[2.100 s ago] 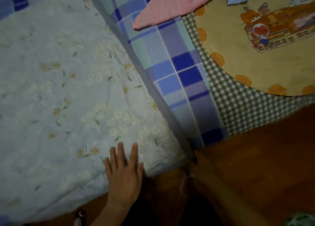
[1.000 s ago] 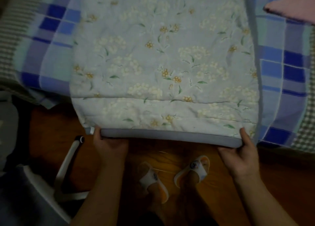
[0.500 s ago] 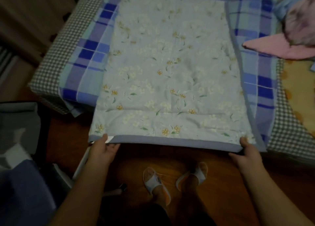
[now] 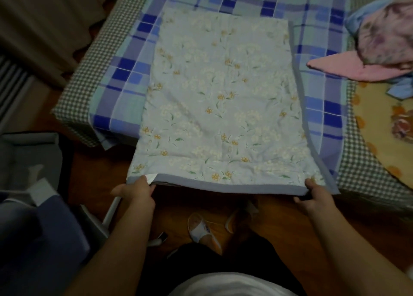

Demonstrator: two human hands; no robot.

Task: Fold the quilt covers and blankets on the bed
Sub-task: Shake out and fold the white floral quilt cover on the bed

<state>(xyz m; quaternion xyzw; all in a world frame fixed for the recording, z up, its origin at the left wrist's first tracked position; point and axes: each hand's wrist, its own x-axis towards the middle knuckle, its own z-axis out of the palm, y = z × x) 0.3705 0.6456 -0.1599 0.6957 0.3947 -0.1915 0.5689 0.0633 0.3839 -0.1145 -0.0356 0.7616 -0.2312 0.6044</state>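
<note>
While both hands hold the near hem, the floral quilt [image 4: 219, 99] lies lengthwise on the bed [image 4: 76, 99], already folded into a long panel, with its near end hanging past the bed edge over the wooden floor [image 4: 279, 217].

Nearest the camera, a pair of slippers [image 4: 201, 228] sits on the floor directly below the hem. The left hand [image 4: 136, 194] pinches the left corner, fingers curled round the grey border beside a white tag [image 4: 150, 177]. The right hand [image 4: 312, 195] grips the right corner in the same way, thumb on top.

Risks, judged from this position:
- The layers at the left corner appear slightly parted. If the grip there catches only the top layer, the lower layer may drop away and the next fold will come out uneven.
- Unequal lift between the two corners would probably skew the panel, so that the grey border along the right side no longer lines up.
- A slack hem could sag to the floor or brush the slippers.

Farther out, the quilt rests on a blue checked blanket [image 4: 317, 45]. Carrying the hem forward quickly may drag that blanket and wrinkle it.

At the far right, a pink cloth [image 4: 348, 70] and a bundle of other fabric [image 4: 384, 32] lie close to the quilt's edge; a wide swing could catch them.
</note>
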